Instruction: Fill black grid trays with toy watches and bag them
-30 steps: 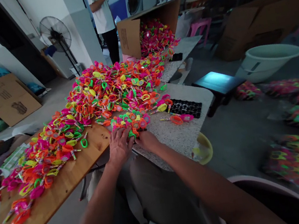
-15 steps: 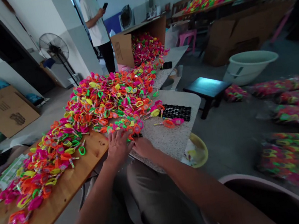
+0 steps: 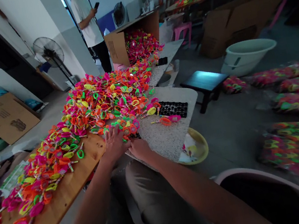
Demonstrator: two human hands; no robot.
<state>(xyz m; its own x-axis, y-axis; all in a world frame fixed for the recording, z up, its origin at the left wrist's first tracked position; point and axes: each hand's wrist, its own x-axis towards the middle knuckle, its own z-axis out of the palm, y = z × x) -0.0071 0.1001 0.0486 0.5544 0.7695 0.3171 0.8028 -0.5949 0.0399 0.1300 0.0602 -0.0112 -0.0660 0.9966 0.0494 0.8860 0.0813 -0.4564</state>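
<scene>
My left hand (image 3: pixel 114 144) lies over a cluster of bright watch-shaped plastic toys (image 3: pixel 127 125), its fingers stretched out across them. Close beside it at the table's front edge, my right hand (image 3: pixel 140 148) is closed, with its fingers curled; what they grip is hidden. Part of a black grid tray (image 3: pixel 135 135) shows under the toys near both hands. A second black grid tray (image 3: pixel 174 109) lies farther right on the speckled tabletop (image 3: pixel 161 140), with a few loose toys (image 3: pixel 168 120) by its front edge.
A large heap of toys (image 3: pixel 106 96) spreads behind and onto a wooden board (image 3: pixel 63 195). An open carton (image 3: pixel 117 49) spills more. Right stand a dark stool (image 3: pixel 204 80), a pale tub (image 3: pixel 249 57) and bagged toys (image 3: pixel 291 157). A person (image 3: pixel 89 26) stands behind, holding a phone.
The view has shifted slightly, so the room's contents sit a little farther left and mostly higher. Both hands remain at the toy cluster; more of the black tray shows beside my right hand.
</scene>
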